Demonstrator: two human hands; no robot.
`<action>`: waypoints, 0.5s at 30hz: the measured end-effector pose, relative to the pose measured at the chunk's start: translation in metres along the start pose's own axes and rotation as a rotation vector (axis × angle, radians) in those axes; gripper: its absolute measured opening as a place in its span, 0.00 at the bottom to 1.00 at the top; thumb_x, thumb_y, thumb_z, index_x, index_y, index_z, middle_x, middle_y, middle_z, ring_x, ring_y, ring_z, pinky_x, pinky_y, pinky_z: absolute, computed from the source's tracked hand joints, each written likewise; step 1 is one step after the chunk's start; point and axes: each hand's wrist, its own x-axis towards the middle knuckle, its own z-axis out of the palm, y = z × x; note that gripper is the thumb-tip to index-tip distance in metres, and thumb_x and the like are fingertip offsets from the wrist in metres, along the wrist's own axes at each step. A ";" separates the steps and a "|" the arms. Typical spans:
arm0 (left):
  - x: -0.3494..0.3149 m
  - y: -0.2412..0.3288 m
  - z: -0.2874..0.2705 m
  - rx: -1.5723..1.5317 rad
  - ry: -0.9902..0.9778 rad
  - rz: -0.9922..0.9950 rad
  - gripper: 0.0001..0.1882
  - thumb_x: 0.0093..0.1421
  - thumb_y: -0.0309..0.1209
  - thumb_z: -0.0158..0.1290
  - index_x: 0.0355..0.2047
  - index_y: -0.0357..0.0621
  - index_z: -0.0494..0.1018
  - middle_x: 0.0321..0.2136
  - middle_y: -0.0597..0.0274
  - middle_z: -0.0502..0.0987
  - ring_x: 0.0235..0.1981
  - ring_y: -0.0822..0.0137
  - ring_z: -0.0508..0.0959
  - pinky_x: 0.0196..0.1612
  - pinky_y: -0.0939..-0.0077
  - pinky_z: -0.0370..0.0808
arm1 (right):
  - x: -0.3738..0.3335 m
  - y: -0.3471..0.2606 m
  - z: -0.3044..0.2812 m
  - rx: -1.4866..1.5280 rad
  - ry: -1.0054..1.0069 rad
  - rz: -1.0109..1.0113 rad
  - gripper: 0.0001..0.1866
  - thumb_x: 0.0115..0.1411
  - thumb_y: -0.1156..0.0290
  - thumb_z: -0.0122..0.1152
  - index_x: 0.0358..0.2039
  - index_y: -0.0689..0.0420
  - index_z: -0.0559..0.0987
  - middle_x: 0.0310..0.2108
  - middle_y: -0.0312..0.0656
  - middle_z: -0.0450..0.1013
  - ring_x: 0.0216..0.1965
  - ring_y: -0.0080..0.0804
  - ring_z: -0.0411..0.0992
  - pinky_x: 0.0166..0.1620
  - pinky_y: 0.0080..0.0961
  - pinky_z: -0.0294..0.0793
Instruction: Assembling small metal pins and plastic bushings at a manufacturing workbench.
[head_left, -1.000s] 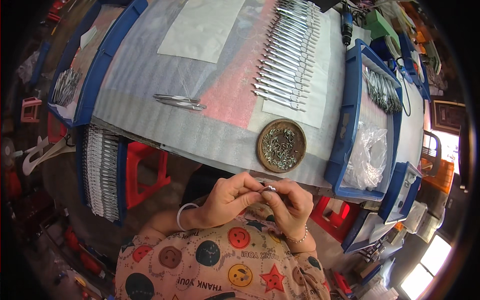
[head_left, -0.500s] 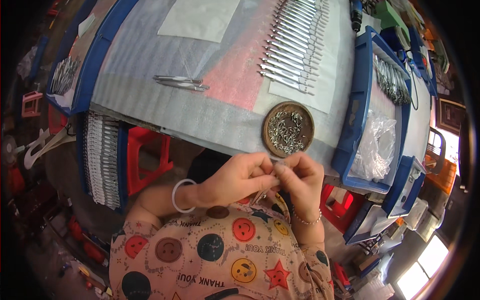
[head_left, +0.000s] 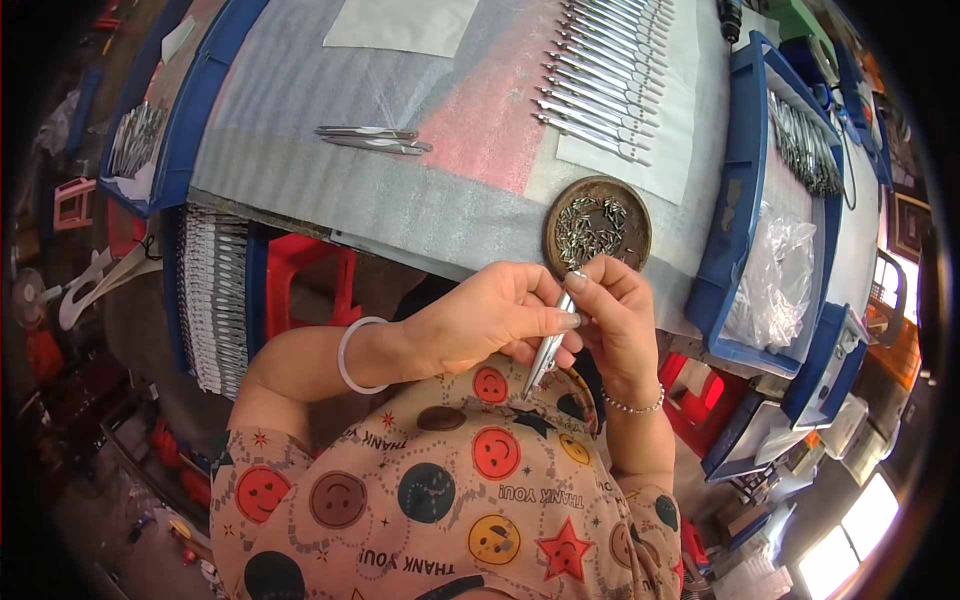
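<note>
My left hand [head_left: 490,312] is closed around a slim silver tweezer-like tool [head_left: 544,362], whose pointed end slants down toward my shirt. At the tool's upper end, the thumb and fingers of my right hand [head_left: 620,312] are pinched together. Any small piece between those fingertips is too small to make out. Just beyond my hands stands a round brown bowl [head_left: 640,252] with many small silver metal pins [head_left: 588,230] in it. Farther off, a row of slim silver tools [head_left: 605,85] lies side by side on a white sheet [head_left: 675,165].
Two or more loose silver tools [head_left: 375,141] lie left of centre on the table. On the right, a blue tray [head_left: 712,275] holds a clear plastic bag [head_left: 780,275] and metal tools. Another blue tray [head_left: 190,120] borders the left. A red stool [head_left: 312,285] stands below the table edge.
Both hands have moved slightly up in the picture, nearer the bowl. The silver tool, mostly hidden before, now shows between them. The whole view has shifted a little.
</note>
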 end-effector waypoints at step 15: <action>-0.001 0.005 0.005 -0.051 0.013 -0.034 0.08 0.63 0.28 0.48 0.38 0.36 0.64 0.33 0.51 0.77 0.33 0.64 0.80 0.30 0.80 0.78 | 0.002 0.003 -0.003 0.099 -0.021 0.008 0.09 0.56 0.71 0.60 0.22 0.55 0.71 0.17 0.27 0.65 0.15 0.11 0.58 0.17 0.10 0.51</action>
